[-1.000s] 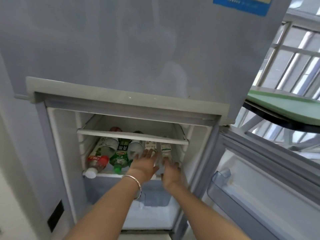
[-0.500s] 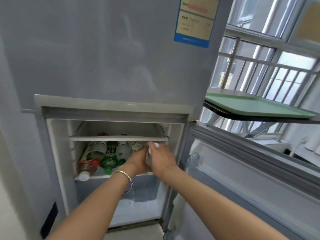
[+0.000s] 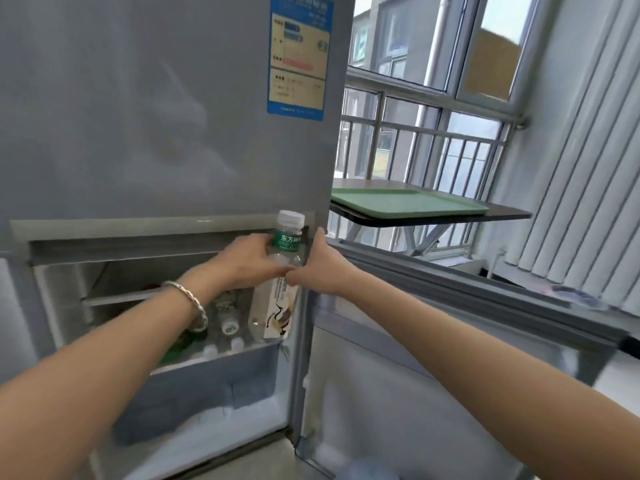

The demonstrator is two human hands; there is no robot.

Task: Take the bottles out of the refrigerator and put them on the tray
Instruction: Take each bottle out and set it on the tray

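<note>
A clear bottle with a white cap, a green neck label and a white illustrated label is tilted upright in front of the refrigerator's open lower compartment, at its top right corner. My left hand grips its upper part from the left. My right hand holds it from the right, thumb up and fingers curled against it. Several other bottles lie on the shelf behind my left wrist, partly hidden. The green tray lies on a dark table to the right, with nothing on it.
The lower refrigerator door stands open to the right, below the dark tabletop. A barred window and vertical blinds are behind the table. A glass shelf edge crosses the compartment.
Both hands have drawn the bottle off the shelf and raised it to the compartment's top right corner. The view has swung up and right, showing more of the tray and window.
</note>
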